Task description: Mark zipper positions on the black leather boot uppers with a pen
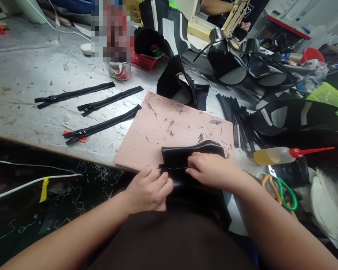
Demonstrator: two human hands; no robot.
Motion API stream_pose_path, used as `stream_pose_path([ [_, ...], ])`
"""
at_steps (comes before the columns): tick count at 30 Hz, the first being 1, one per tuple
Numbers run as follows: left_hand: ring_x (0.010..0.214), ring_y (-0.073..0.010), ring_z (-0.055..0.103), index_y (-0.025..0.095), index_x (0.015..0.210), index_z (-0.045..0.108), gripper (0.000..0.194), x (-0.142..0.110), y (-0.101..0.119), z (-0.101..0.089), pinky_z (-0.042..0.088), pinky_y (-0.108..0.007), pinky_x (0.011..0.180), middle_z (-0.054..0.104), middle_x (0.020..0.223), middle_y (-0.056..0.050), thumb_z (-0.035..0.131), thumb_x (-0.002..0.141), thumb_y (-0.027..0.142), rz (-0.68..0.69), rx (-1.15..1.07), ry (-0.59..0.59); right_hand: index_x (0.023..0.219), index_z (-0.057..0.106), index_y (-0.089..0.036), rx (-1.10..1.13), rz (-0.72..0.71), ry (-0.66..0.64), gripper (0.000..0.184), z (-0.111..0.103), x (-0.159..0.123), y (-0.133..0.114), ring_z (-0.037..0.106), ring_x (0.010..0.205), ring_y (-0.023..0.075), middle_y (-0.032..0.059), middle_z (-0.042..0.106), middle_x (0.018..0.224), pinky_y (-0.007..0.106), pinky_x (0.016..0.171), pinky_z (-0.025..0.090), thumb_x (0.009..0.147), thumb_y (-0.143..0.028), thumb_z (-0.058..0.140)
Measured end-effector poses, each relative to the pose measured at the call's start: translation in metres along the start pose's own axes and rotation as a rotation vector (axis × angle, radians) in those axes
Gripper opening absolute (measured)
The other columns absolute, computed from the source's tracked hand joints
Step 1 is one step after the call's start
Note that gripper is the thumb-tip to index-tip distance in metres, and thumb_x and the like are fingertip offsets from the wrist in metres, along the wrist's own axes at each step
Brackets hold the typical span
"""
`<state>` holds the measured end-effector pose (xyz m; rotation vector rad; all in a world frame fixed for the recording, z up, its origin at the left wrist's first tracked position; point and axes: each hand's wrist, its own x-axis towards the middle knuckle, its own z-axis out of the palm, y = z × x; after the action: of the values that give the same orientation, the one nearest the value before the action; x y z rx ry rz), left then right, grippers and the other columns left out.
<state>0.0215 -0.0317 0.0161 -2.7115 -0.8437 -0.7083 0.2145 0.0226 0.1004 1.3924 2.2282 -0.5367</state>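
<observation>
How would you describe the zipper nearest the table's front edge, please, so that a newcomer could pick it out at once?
Find the large pink board, then look to its left for three black zippers on the grey table. The wanted zipper lies closest to the front edge; unlike the other two, it has an orange-red scrap showing beneath one end.

Cool, diffuse light brightens the bench (25, 75), which shows a pale sheen at left. Narrow highlights edge the glossy black piece (174, 155); its darker folds are perhaps slightly blurred. The floor (59, 213) lies in deep shadow. Wide-angle distortion stretches the forearms (73, 232) toward the lower corners; coarse pixelation masks an upper patch.
</observation>
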Motion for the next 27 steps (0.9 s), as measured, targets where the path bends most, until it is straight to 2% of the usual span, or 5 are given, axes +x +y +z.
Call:
stream_pose_path([
  [4,0.071,-0.0197,0.051,0.010,0.104,0.060,0.052,0.002,0.001,0.004,0.035,-0.035,0.070,0.066,0.086,-0.006,0.038,0.081,0.051,0.002,0.008,-0.020,0.078,0.061,-0.018,0.038,0.017,-0.002,0.021,0.004,0.006,0.004,0.059,0.077,0.0176,0.0056,0.063,0.088,0.025,0.065,0.041,0.084,-0.029,0.044],
  [7,0.073,-0.0203,0.050,0.008,0.109,0.059,0.057,0.004,0.003,0.005,0.034,-0.035,0.071,0.064,0.091,-0.006,0.040,0.081,0.054,0.000,0.022,-0.089,0.079,0.062,-0.017,0.012,0.041,0.015,0.021,0.008,0.010,0.000,0.060,0.077,0.0183,0.0065,0.063,0.089,0.026,0.065,0.042,0.084,-0.028,0.046],
  [15,0.072,-0.0203,0.049,0.008,0.107,0.059,0.044,0.012,0.004,0.005,0.033,-0.037,0.070,0.062,0.090,-0.008,0.047,0.078,0.040,-0.021,0.043,-0.204,0.072,0.062,-0.017,-0.035,0.185,0.076,0.026,0.003,-0.001,0.000,0.060,0.068,0.0189,0.0066,0.064,0.077,0.026,0.056,0.039,0.079,-0.037,0.048],
  [19,0.087,-0.0217,0.053,0.011,0.096,0.064,0.028,0.015,0.009,0.008,0.036,-0.036,0.075,0.063,0.102,-0.009,0.044,0.080,0.024,0.037,0.069,-0.109,0.070,0.059,-0.019,0.203,0.146,0.016,0.018,0.001,-0.004,0.018,0.058,0.068,0.0152,0.0023,0.064,0.075,0.024,0.058,0.039,0.079,-0.027,0.046],
  [27,0.096,-0.0239,0.058,0.004,0.108,0.058,0.040,0.011,0.011,0.012,0.040,-0.035,0.077,0.063,0.110,-0.014,0.033,0.077,0.011,0.126,0.086,-0.086,0.071,0.060,-0.017,0.328,0.078,0.036,0.017,0.013,0.006,0.029,0.056,0.076,0.0152,0.0041,0.060,0.086,0.025,0.070,0.042,0.080,-0.023,0.047],
])
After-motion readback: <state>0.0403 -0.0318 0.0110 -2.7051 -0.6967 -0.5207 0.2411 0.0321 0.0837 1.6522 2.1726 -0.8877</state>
